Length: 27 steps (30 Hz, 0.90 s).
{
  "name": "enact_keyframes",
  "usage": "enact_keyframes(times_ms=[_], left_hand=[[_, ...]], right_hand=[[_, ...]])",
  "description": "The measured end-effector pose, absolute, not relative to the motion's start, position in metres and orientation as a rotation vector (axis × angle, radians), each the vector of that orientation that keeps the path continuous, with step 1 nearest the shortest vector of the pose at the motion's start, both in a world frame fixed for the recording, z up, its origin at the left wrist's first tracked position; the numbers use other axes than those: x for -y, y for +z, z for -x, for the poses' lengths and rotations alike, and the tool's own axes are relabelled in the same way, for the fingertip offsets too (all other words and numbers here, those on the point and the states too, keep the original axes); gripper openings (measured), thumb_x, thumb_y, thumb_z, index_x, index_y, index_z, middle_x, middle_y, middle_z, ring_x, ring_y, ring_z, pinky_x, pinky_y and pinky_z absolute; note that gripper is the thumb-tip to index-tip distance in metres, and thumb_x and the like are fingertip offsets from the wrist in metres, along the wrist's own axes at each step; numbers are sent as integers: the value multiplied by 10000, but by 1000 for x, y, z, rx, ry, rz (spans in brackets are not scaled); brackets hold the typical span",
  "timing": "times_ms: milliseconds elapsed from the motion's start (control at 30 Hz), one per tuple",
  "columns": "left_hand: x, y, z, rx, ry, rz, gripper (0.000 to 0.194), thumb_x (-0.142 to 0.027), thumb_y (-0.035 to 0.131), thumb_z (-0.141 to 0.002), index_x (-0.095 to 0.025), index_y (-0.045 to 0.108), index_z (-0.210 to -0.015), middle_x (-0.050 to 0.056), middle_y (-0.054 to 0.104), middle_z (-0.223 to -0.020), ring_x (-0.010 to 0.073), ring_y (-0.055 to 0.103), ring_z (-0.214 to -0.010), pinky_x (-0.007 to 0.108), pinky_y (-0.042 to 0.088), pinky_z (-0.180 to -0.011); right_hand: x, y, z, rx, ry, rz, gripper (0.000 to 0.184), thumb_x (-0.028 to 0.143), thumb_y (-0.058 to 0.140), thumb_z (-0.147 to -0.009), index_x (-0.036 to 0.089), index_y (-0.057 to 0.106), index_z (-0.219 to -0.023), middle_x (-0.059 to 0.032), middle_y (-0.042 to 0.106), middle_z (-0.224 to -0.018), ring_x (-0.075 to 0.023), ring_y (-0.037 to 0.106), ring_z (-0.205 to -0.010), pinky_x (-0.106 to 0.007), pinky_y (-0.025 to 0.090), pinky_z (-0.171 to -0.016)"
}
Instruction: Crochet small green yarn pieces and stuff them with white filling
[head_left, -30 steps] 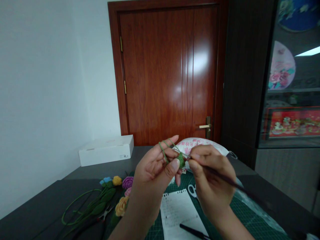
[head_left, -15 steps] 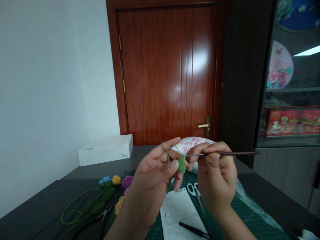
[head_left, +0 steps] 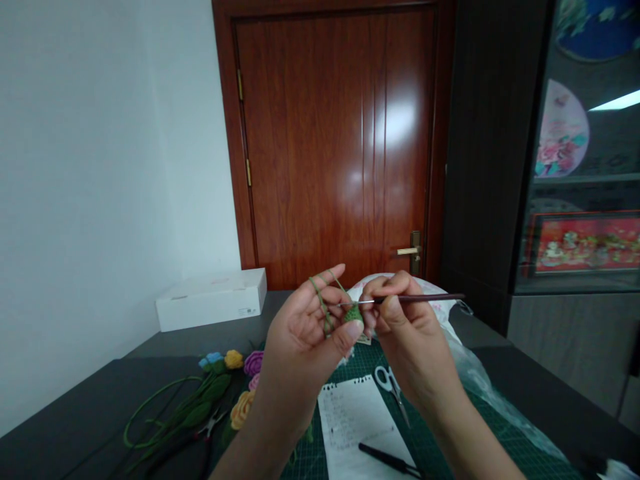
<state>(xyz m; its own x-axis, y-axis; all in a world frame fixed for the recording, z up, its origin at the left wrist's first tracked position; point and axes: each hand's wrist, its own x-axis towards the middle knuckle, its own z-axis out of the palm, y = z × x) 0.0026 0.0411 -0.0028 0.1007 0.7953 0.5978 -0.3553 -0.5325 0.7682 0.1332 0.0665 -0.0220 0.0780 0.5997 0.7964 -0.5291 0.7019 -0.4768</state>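
Note:
Between thumb and fingers, my left hand [head_left: 305,333] pinches a small green crochet piece [head_left: 354,314]. Green yarn [head_left: 320,300] loops round its raised index finger and runs down to the piece. My right hand [head_left: 407,327] grips a crochet hook [head_left: 420,298] by its dark handle, held nearly level. The hook's thin metal shaft reaches left across the top of the crochet piece, its tip near the left fingers. Whether the tip is through a stitch is too small to tell. Both hands are raised above the table, close together.
Below lie a green cutting mat [head_left: 493,427], a written notepad page [head_left: 350,413], a black pen [head_left: 385,459] and scissors [head_left: 393,390]. Crocheted flowers [head_left: 243,407] and pliers [head_left: 210,427] lie left. Behind are a white box [head_left: 213,300] and a plastic bag [head_left: 443,310].
Both hands have shifted left, the right one further. The hook has slid left, so its shaft now extends past the crochet piece. The left index finger has lifted with the yarn.

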Motion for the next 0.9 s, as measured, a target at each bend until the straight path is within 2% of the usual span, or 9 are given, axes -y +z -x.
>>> enact_keyframes(times_ms=[100,200,333,467,567,667,767,833,900], left_hand=[[-38,-5,-6,-485,1637,-1527,579,-120,848,-735,-180,675,-1283,51,730,-979,183,693,-933,287,591,-837],[-39,-8,-8,-464,1630,-1538,569,-129,873,-710,-204,692,-1245,59,750,-1039,203,705,-1029,310,583,-928],[-43,-8,-4,-410,1545,-1503,597,-158,900,-692,-195,675,-1244,80,746,-1076,200,727,-902,296,618,-776],[-38,-1,1,-357,1378,-1447,416,-255,774,-866,-156,666,-1255,136,749,-1138,165,719,-703,309,605,-665],[-37,2,2,-329,1347,-1405,349,-226,745,-890,-144,683,-1224,146,749,-1164,157,708,-715,299,598,-657],[-40,1,1,-314,1327,-1376,406,-182,796,-838,-145,678,-1225,134,757,-1109,176,705,-782,277,597,-630],[-41,0,1,-332,1332,-1391,498,-146,849,-772,-161,666,-1235,108,756,-1070,181,701,-819,260,599,-614],[-39,0,1,-377,1380,-1415,514,-134,865,-747,-168,671,-1222,89,750,-1054,166,696,-817,248,601,-628],[-37,0,0,-419,1438,-1433,496,-117,869,-733,-171,689,-1192,69,743,-1028,159,697,-845,239,606,-672]], right_hand=[[-65,-25,-131,1269,556,90,62,269,705,-951,231,664,-924,-18,714,-945,-167,686,-892,-308,558,-792],[-62,-26,-130,1255,492,131,43,262,680,-968,236,669,-936,-12,720,-870,-177,708,-855,-331,580,-791],[-63,-26,-131,1213,624,115,91,298,690,-964,228,650,-921,-16,726,-882,-162,703,-817,-306,589,-744],[-66,-25,-131,1139,816,49,152,339,724,-937,236,614,-911,-2,714,-879,-137,670,-739,-228,559,-575],[-67,-25,-130,1123,922,29,170,362,719,-936,248,594,-922,12,691,-856,-127,637,-668,-163,464,-412],[-67,-25,-130,1169,946,14,153,376,687,-956,259,590,-937,17,683,-851,-129,613,-630,-153,423,-351],[-67,-25,-130,1203,884,22,159,388,688,-956,255,604,-930,8,693,-859,-146,643,-707,-198,510,-446],[-68,-25,-131,1204,818,41,169,392,700,-951,247,619,-920,5,702,-860,-151,670,-773,-251,573,-599],[-68,-26,-131,1191,761,65,170,387,713,-945,239,635,-915,2,710,-860,-155,689,-834,-283,578,-726]])
